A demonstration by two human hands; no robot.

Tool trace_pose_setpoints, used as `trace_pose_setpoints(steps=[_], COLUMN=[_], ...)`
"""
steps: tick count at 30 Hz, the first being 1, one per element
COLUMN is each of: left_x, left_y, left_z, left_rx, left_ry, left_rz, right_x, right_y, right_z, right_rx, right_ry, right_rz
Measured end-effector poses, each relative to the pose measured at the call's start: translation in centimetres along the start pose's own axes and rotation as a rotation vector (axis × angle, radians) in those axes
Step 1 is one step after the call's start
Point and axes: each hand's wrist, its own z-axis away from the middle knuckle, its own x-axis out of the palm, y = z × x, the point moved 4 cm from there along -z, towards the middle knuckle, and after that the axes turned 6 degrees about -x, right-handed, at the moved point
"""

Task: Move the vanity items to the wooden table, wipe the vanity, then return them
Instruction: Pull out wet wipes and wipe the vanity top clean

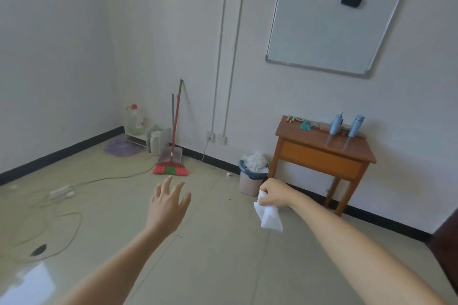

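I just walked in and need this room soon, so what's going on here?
A person is partway through a cleaning job. Their right hand pinches a white wipe that hangs down; the left hand is open and holds nothing. Ahead, the wooden table by the wall carries two blue bottles, a green item and a few small things. A bin with white paper stands beside it. The vanity is out of view.
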Motion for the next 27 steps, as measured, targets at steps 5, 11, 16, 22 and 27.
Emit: trace_pose_setpoints(steps=[5,11,16,22,27], left_x=[1.3,4.5,7.6,11.2,13.1], left_y=[3.4,7.6,7.1,6.5,6.2], left_z=[-8.8,-19.5,-25.9,-35.4,-45.7], left_rx=[0.103,0.119,0.069,0.051,0.102], left_ry=[0.041,0.031,-0.007,-0.030,-0.063], left_rz=[-0.063,-0.065,-0.122,-0.153,-0.255], right_x=[-3.8,-8.3,-7.5,-7.3,-10.7], right_y=[2.2,7.0,11.0,14.6,17.4], right_z=[-6.7,-15.8,-23.0,-32.3,-40.9], right_rx=[-0.053,-0.050,0.059,0.200,0.246], right_ry=[-0.065,0.050,0.051,0.124,0.115], right_rz=[-0.031,-0.137,-0.212,-0.186,-0.085])
